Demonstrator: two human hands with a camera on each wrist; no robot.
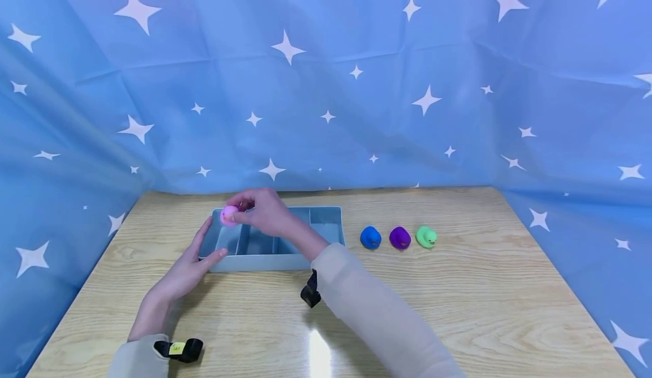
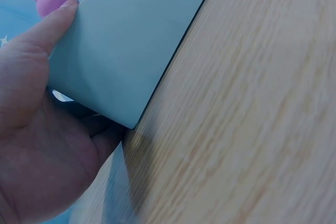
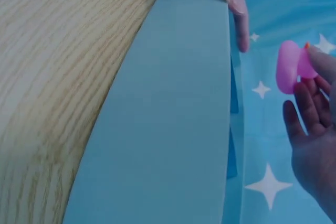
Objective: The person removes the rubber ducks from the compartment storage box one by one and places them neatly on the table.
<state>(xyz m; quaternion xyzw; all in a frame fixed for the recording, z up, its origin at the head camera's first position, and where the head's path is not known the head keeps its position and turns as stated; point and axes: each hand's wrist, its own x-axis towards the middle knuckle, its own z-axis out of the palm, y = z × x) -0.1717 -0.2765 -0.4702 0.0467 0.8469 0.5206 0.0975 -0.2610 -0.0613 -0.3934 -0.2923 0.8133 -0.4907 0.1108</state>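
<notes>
A pink rubber duck [image 1: 228, 215] is pinched between the thumb and fingers of my right hand [image 1: 265, 211]. It is held above the left end of a blue-grey divided box [image 1: 275, 263]. In the right wrist view the duck [image 3: 288, 66] is clear of the box's rim, its orange beak by the thumb. My left hand [image 1: 184, 273] grips the box's left end, thumb at the front rim and fingers along the left side. The left wrist view shows that thumb against the front wall [image 2: 126, 40]; the fingertips are partly hidden behind the box.
Right of the box, a blue duck [image 1: 370, 237], a purple duck [image 1: 400, 238] and a green duck [image 1: 426, 236] stand in a row on the wooden table [image 1: 489, 299]. A blue curtain with white stars [image 1: 356, 101] hangs behind the table and along its sides.
</notes>
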